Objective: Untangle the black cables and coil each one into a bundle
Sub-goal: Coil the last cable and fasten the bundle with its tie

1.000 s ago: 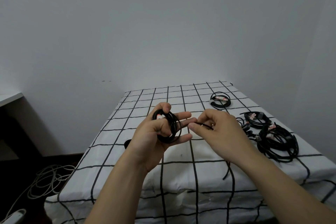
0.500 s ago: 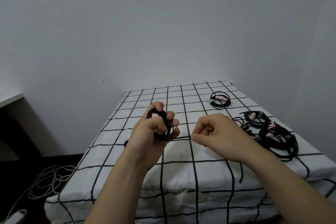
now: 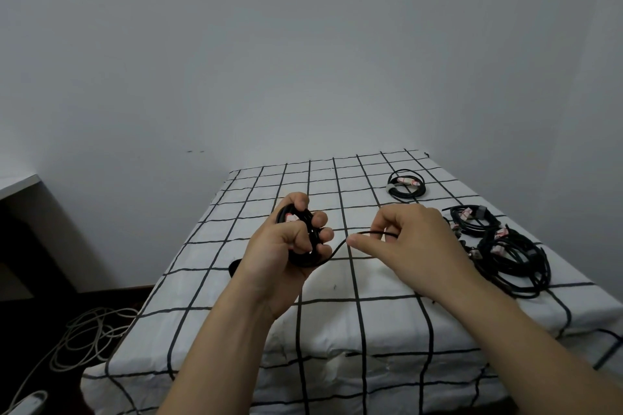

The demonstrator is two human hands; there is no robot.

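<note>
Black tangled cables (image 3: 512, 256) on checked cloth (image 3: 371, 330), beside right hand (image 3: 414, 239)

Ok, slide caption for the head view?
Left hand grips a coiled black cable while the right hand pinches its free strand above the white grid-patterned cloth.

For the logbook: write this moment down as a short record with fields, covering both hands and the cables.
left hand: grips the coil of black cable, above the cloth
right hand: pinches the free strand that runs out of that coil
far bundle: coiled, lying alone on the checked cloth
tangled pile: on the cloth, right of the right hand, untouched
floor: pale cables at lower left
</note>
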